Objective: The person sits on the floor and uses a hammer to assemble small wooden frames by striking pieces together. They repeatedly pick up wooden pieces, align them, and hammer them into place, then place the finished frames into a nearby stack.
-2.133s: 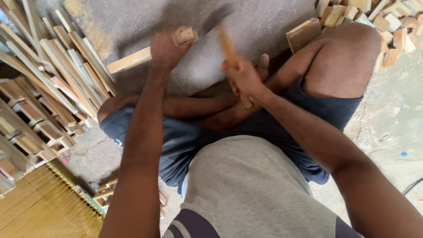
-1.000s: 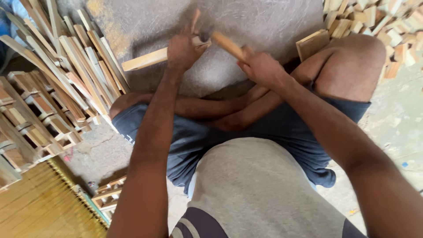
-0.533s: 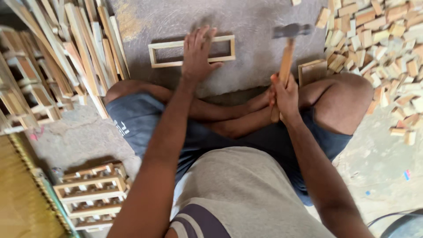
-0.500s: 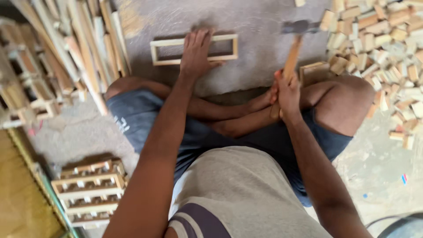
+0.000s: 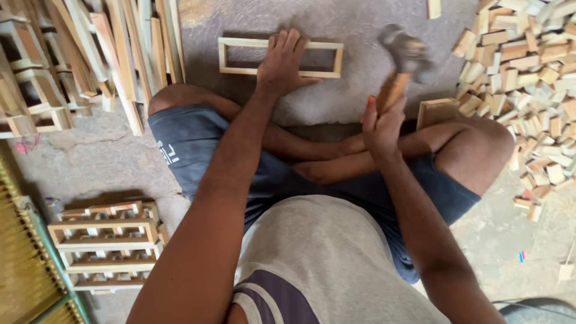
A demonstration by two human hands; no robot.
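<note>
A small rectangular wooden frame (image 5: 321,59) lies flat on the grey concrete floor in front of my crossed legs. My left hand (image 5: 282,60) rests palm-down across its middle, pressing it to the floor. In my right hand (image 5: 380,123) I grip the wooden handle of a hammer (image 5: 403,66), whose metal head is blurred, raised just right of the frame's right end. A short wooden block (image 5: 437,112) leans against my right knee.
Long wooden slats (image 5: 129,54) lie piled at upper left. A heap of short wooden blocks (image 5: 528,78) fills the right side. Finished frames (image 5: 102,240) are stacked at lower left beside a yellow woven mat (image 5: 27,270).
Earlier I held a loose stick up in my left hand. Now the frame lies flat under that hand and the hammer head has swung toward the frame's right end.
</note>
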